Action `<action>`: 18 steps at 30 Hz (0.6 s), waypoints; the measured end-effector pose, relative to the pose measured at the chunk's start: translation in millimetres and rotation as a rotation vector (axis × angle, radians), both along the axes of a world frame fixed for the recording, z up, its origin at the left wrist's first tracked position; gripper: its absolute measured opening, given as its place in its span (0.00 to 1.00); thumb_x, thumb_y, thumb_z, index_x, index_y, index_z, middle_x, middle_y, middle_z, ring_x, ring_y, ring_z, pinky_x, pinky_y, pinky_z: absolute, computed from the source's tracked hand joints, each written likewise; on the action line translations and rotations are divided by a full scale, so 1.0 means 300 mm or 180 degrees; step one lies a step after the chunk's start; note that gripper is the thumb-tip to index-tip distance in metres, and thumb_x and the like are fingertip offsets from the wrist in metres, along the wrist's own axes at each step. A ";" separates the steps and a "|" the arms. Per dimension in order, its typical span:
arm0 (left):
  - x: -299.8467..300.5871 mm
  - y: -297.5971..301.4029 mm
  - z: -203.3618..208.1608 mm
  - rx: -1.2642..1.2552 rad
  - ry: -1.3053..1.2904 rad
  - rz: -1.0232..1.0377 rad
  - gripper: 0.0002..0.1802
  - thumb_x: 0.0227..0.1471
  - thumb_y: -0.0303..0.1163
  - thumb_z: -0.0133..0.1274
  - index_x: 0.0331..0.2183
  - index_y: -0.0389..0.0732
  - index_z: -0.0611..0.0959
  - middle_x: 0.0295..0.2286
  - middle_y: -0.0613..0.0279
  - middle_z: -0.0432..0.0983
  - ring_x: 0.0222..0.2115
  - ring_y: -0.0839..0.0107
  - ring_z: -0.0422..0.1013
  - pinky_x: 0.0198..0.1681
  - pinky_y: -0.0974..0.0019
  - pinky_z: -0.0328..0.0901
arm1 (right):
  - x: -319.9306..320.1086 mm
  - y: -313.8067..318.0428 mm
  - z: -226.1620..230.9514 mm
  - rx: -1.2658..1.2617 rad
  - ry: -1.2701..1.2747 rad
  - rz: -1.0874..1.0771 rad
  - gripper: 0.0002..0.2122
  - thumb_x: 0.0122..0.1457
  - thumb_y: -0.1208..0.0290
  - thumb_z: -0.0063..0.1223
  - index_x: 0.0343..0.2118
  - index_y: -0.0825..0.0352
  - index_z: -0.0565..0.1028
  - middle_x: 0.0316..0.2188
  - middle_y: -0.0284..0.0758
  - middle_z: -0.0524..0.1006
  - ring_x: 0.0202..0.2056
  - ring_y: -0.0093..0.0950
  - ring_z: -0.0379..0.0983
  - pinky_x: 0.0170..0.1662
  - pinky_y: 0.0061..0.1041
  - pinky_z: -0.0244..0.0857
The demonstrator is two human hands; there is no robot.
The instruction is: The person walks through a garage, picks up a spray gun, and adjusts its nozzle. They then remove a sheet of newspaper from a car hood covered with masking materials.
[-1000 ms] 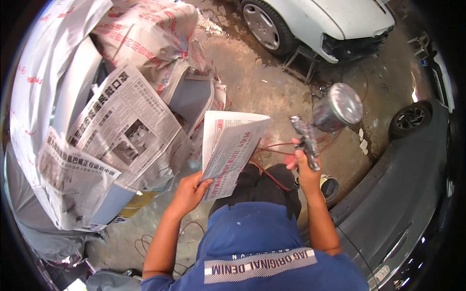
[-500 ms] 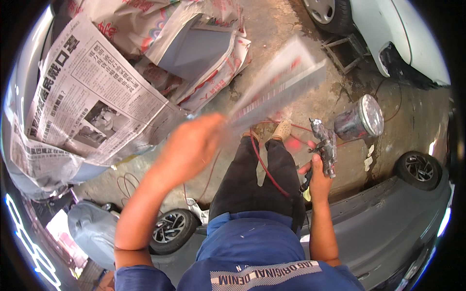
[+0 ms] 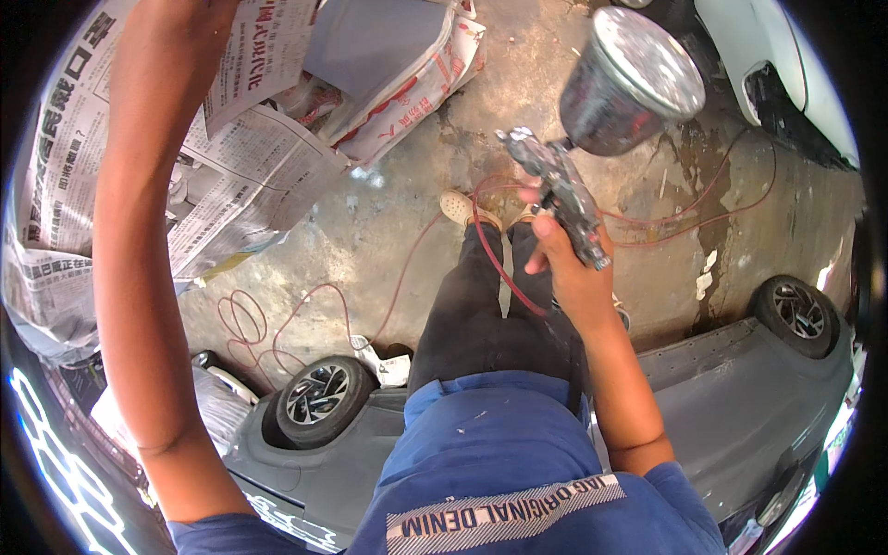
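My right hand (image 3: 572, 264) is wrapped round the handle of a paint-splattered spray gun (image 3: 566, 199), its thumb laid along the near side. A dark, round paint cup (image 3: 610, 102) with a pale metal lid is attached to the gun, out beyond my fingers. On the left, my left arm stretches far forward, and my left hand (image 3: 190, 14) is cut off by the upper edge, fingers hidden. Beside that wrist is a newspaper sheet (image 3: 254, 69) with red and black print; whether my fingers grip it does not show. More newspaper (image 3: 250, 171) covers a surface below it.
A red air hose (image 3: 499, 268) loops past my legs and across the stained concrete floor. Grey car bodywork with wheels (image 3: 324, 402) lies close behind me on both sides. A grey panel (image 3: 370, 46) with printed wrapping stands ahead; a white car part (image 3: 782, 60) is far right.
My left hand has swung forward and left with the newspaper sheet, to the upper edge. My right hand has raised the spray gun forward and slightly left, its cup now nearer the view.
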State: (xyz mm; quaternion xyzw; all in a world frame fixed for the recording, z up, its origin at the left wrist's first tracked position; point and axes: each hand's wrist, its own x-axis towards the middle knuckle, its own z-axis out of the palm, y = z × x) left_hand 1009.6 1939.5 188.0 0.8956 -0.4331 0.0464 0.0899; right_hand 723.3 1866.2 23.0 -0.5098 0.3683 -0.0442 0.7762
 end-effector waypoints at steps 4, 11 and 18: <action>0.062 0.073 -0.072 -0.0111 -0.0443 -0.0370 0.07 0.51 0.22 0.53 0.35 0.34 0.82 0.31 0.44 0.79 0.34 0.49 0.77 0.38 0.57 0.69 | 0.067 0.078 0.027 0.0062 -0.0126 -0.0082 0.24 0.62 0.68 0.60 0.60 0.65 0.68 0.46 0.33 0.79 0.32 0.15 0.73 0.27 0.17 0.70; 0.290 0.199 -0.120 0.0692 -0.0664 -0.0074 0.20 0.61 0.36 0.53 0.53 0.41 0.79 0.39 0.55 0.82 0.39 0.67 0.78 0.45 0.66 0.68 | 0.157 0.152 0.086 0.0072 -0.0361 -0.0050 0.24 0.58 0.60 0.65 0.55 0.65 0.73 0.36 0.29 0.81 0.23 0.15 0.71 0.26 0.17 0.68; 0.203 0.054 -0.105 -0.1473 0.0799 -0.0126 0.19 0.61 0.31 0.51 0.54 0.42 0.74 0.42 0.53 0.80 0.40 0.68 0.76 0.42 0.65 0.69 | 0.167 0.180 0.118 0.0076 -0.0612 -0.0460 0.24 0.59 0.59 0.64 0.55 0.64 0.73 0.37 0.30 0.81 0.25 0.15 0.71 0.26 0.17 0.68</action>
